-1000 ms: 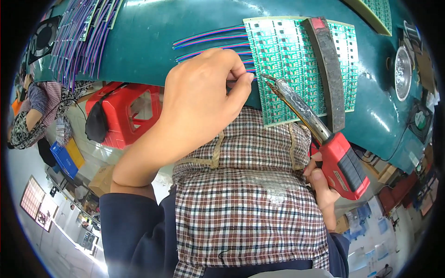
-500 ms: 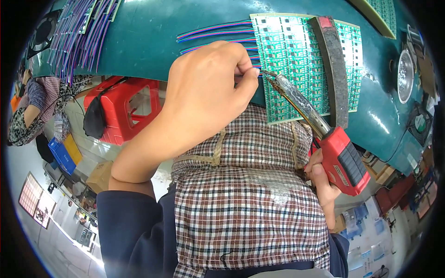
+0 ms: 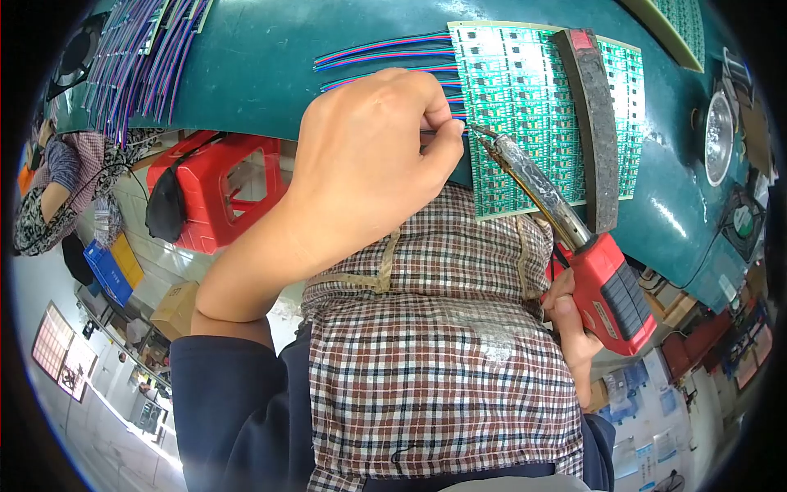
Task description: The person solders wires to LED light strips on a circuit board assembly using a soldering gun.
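The head view shows a shiny round silver metal bowl [image 3: 718, 138] at the right of a green-topped workbench [image 3: 246, 74]; glare hides what it contains. Left of the bench stand one brown cardboard box [image 3: 175, 310] and one blue bin [image 3: 106, 275], contents of both too small to tell.

One rectangular green-and-white circuit-board panel [image 3: 525, 123] lies on the bench before the person, with one dark grey curved bar [image 3: 598, 139], red at one end, across it. Thin multicoloured wires [image 3: 393, 55] run left from its edge; the hand hides too many to count. A second green panel [image 3: 668, 29] is at the upper right, and a bundle of purple-blue wires [image 3: 139, 66] at the upper left.

The left hand [image 3: 369, 135] has thumb and forefinger pinched together on the multicoloured wires at the panel's left edge. The right hand [image 3: 574, 332] grips one red-handled soldering gun [image 3: 607, 287], its tip just beside the left fingertips. Two black square fans [image 3: 78, 61] flank the bench top.
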{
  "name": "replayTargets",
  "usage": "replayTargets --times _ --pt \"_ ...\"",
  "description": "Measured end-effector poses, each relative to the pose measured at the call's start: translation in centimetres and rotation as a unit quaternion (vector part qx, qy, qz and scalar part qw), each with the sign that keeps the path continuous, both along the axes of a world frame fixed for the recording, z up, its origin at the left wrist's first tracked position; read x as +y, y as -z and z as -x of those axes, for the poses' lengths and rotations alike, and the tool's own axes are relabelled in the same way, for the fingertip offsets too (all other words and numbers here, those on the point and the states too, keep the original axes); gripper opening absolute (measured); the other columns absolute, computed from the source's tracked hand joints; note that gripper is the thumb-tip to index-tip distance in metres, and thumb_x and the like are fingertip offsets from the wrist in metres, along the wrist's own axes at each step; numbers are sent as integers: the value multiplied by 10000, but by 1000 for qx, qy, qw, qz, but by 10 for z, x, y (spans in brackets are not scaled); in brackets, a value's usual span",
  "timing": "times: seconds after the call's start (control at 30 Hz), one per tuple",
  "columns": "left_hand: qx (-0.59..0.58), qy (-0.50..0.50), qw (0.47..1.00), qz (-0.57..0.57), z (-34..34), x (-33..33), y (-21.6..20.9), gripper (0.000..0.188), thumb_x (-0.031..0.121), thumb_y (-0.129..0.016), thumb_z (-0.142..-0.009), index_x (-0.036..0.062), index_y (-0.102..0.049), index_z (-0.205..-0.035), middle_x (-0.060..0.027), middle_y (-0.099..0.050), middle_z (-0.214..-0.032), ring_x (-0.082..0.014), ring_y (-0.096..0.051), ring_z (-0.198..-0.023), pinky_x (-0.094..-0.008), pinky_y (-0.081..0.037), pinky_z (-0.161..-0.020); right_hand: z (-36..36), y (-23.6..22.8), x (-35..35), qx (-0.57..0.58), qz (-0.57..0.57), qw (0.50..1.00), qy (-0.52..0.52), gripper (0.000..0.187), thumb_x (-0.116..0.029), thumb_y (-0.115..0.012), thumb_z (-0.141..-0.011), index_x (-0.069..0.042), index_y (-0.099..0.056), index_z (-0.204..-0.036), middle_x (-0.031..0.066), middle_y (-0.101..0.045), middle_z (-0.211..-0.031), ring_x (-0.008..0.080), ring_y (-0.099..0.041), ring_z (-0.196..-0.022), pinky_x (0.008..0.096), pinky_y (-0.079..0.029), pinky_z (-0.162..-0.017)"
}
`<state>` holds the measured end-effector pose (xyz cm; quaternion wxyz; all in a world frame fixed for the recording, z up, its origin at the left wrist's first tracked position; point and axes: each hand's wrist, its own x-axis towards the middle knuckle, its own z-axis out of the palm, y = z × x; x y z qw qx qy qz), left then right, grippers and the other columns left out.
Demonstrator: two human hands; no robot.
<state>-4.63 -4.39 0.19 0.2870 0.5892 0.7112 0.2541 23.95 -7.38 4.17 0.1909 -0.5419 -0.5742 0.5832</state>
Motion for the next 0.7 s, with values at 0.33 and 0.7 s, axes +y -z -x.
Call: replayTargets --times 0.33,0.7 --pt "-5 -1 1000 3 0 1 0 162 94 -762 -847 10 -640 -780 -60 -655 -738 -130 -662 -619 -261 -544 -588 -1 2 -2 12 -16 1000 20 147 -120 -661 -897 -15 -557 -895 102 -565 -723 150 -508 -630 278 -398 -574" --pt "13 -2 1000 -6 -1 0 1 153 96 -765 -841 20 -648 -780 -58 -657 -745 -133 -661 -617 -261 -543 -586 -5 -1 -4 -27 -16 999 15 208 -158 -681 -905 31 -605 -947 86 -601 -762 154 -526 -628 275 -409 -588"
